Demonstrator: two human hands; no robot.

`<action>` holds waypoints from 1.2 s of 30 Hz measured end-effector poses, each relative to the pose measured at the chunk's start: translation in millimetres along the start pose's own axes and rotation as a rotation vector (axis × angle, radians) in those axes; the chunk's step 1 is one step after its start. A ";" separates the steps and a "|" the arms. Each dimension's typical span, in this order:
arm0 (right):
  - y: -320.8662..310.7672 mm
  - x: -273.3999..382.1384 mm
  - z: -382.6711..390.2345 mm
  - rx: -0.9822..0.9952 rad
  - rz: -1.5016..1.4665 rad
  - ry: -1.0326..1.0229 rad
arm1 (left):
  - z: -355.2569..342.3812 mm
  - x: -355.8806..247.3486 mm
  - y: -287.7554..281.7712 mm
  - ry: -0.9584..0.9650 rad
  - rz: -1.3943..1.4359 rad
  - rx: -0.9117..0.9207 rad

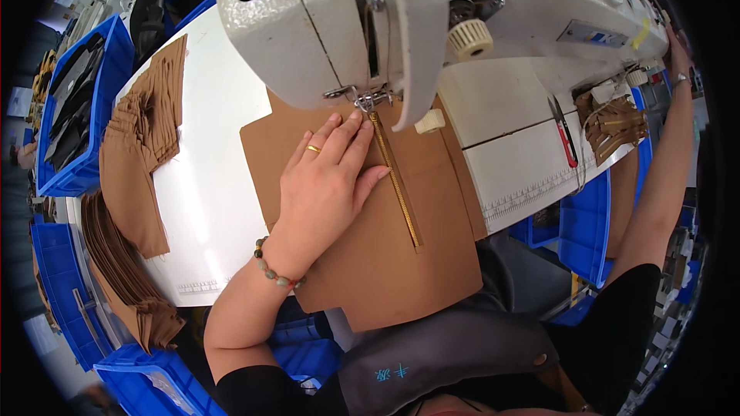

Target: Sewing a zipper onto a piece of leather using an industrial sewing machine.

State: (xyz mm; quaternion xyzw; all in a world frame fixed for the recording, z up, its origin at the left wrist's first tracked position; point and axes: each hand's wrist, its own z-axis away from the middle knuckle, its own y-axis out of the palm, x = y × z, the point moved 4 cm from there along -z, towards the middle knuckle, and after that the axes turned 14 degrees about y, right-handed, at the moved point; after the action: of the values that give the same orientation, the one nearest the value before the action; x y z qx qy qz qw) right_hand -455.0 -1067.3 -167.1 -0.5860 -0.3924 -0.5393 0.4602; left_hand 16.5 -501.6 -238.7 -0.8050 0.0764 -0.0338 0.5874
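At centre, brown panel (385, 285) is steadied, apparently, by flat, ungrasping left hand (325, 173); right hand (678, 55), upper right, grip unclear.

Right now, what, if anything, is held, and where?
Left hand lies flat on the brown panel, gripping nothing; whether the right hand grips anything is unclear.

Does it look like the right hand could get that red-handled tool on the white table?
Probably yes: the right hand is by the end of the sewing machine, and nothing covers the red-handled tool. It may just have to go around the brown pieces beside the tool.
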 end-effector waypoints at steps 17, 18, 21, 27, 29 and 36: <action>-9.2 -7.4 50.8 0.167 -0.549 0.059 | 24.9 13.1 2.4 0.011 0.050 -0.056; -7.9 -11.1 55.8 0.120 -0.603 0.080 | 24.4 13.1 2.4 0.014 0.050 -0.053; -8.0 -10.0 60.1 0.140 -0.690 0.084 | 23.5 13.1 2.5 0.024 0.061 -0.063; -7.9 -15.1 51.8 0.166 -0.815 0.096 | 22.4 13.4 0.4 0.007 0.099 -0.036; -0.9 -21.4 57.6 0.139 -0.833 0.086 | 21.9 14.1 0.0 -0.015 0.116 -0.020; 5.6 -25.6 67.0 0.154 -0.836 0.022 | 22.2 14.3 -0.5 -0.016 0.112 -0.020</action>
State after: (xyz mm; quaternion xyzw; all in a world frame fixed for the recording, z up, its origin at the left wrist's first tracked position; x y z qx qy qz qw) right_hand -434.4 -1003.3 -192.8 -0.3348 -0.6305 -0.6548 0.2483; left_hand 33.9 -482.9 -245.6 -0.8054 0.1171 0.0062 0.5810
